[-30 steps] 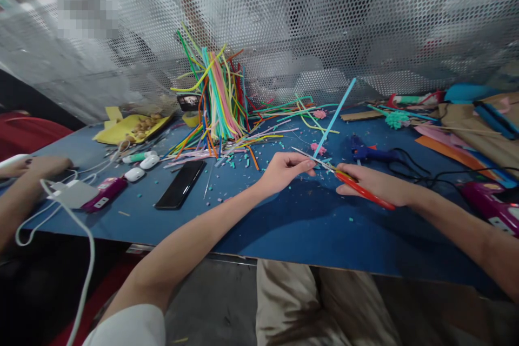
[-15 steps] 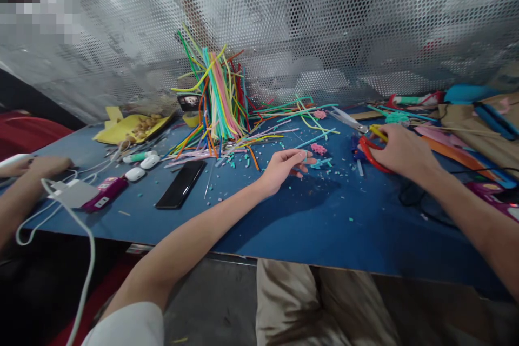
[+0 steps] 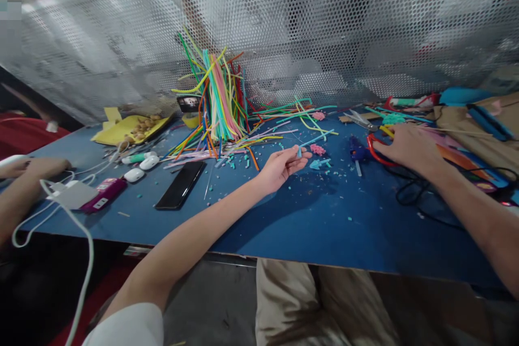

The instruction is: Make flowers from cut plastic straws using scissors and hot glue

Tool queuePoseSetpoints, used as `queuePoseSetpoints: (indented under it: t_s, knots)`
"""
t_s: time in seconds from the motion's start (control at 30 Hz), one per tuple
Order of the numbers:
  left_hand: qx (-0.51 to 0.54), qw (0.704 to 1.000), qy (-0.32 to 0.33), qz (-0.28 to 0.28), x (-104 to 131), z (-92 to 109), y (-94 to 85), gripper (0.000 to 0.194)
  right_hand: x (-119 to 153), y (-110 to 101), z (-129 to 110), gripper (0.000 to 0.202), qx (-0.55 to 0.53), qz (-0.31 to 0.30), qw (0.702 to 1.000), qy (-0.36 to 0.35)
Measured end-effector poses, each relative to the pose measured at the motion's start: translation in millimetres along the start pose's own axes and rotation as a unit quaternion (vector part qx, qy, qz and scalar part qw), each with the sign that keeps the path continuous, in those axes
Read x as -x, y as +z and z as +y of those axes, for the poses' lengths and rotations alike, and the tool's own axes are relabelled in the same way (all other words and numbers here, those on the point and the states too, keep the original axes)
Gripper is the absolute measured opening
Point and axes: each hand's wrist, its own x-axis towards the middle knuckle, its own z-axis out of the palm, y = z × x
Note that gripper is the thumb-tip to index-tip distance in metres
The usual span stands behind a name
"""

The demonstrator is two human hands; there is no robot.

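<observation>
My left hand [image 3: 281, 166] is closed in a pinch over the middle of the table, with a short light-blue piece of pipe cleaner [image 3: 299, 152] between thumb and fingers. Just right of its fingertips lie a light-blue fuzzy shape [image 3: 320, 164] and a pink fuzzy shape [image 3: 318, 149]. A longer light-blue pipe cleaner [image 3: 320, 138] stretches behind the fingers. At the right, my right hand [image 3: 413, 150] is on the red and yellow handles of the scissors [image 3: 364, 120], whose blades point away to the left. A blue glue gun [image 3: 357, 150] lies between my hands.
A bundle of colourful pipe cleaners [image 3: 221, 100] stands at the back against perforated metal. A black phone [image 3: 180, 185], a purple power strip [image 3: 106, 194] and a yellow tray [image 3: 133, 131] are on the left, near another person's hand [image 3: 46, 166]. Black cable [image 3: 413, 194] lies at right.
My right hand has moved right with the scissors, away from the glue gun. My left hand has shifted slightly left, so the light-blue fuzzy shape shows more fully on the table.
</observation>
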Motion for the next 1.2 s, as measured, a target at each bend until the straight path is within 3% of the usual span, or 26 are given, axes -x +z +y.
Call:
queuePoseSetpoints:
  t_s: [0.13, 0.27, 0.33, 0.4, 0.47, 0.67, 0.73, 0.93, 1.1, 1.2]
  knots:
    - [-0.047, 0.998, 0.04, 0.012, -10, 5, -12.2, 0.022, 6, 2, -11, 0.07, -0.033, -0.004, 0.999, -0.007]
    - [-0.193, 0.978, 0.085, 0.005, -23, 8, -32.6, 0.05, 16, 4, -24, 0.07, -0.056, -0.004, 0.998, -0.026]
    - [-0.299, 0.948, 0.101, 0.028, -28, 11, -42.3, 0.059, 19, 6, -27, 0.068, -0.065, -0.011, 0.997, -0.037]
    - [-0.417, 0.898, 0.135, 0.031, -31, 14, -50.1, 0.058, 20, 8, -29, 0.066, -0.076, -0.017, 0.996, -0.046]
    - [-0.468, 0.867, 0.17, 0.024, -34, 16, -55.1, 0.055, 20, 10, -28, 0.064, -0.084, -0.016, 0.995, -0.051]
    - [-0.375, 0.912, 0.166, -0.01, -37, 12, -57.4, 0.051, 20, 9, -27, 0.063, -0.09, 0.006, 0.994, -0.056]
    - [-0.402, 0.899, 0.173, -0.011, -36, 11, -57.5, 0.046, 21, 7, -29, 0.063, -0.096, 0.004, 0.994, -0.057]
    - [-0.604, 0.753, 0.26, 0.031, -34, 20, -53.5, 0.028, 23, 5, -31, 0.062, -0.124, 0.013, 0.99, -0.066]
    - [-0.732, 0.641, 0.224, 0.044, -39, 33, -39.8, 0.023, 27, 3, -37, 0.059, -0.154, 0.048, 0.984, -0.08]
    - [-0.776, 0.602, 0.183, 0.046, -54, 37, -30.1, 0.025, 29, 1, -42, 0.056, -0.176, 0.049, 0.98, -0.083]
